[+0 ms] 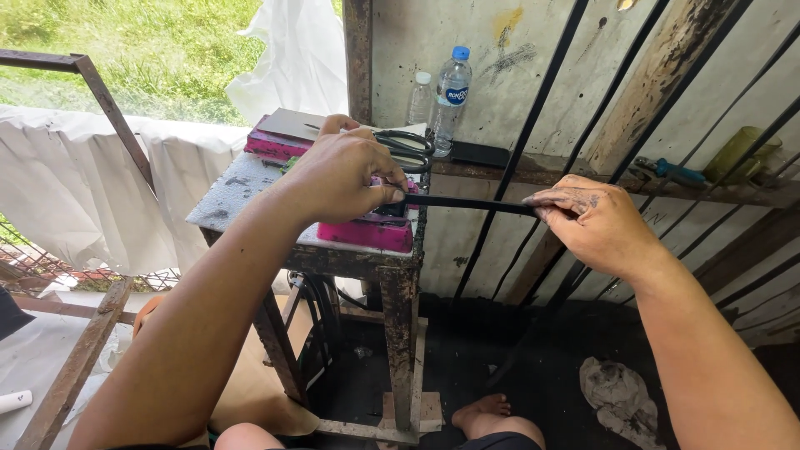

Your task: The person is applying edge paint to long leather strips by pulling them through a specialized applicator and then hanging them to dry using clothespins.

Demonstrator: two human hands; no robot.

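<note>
At frame centre, the left hand [346, 175] and right hand [596, 221] are both gripping a long thin black rubber strip [467, 203], stretching it above the rusty metal bench [250, 187].

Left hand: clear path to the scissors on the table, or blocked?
Probably yes. The scissors lie right behind the left hand with nothing between, but that hand is pinching the black strip and would have to let go first.

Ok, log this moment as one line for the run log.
left hand: pinching black strip over pink block | right hand: holding strip's other end | scissors, two bottles on metal stand
</note>
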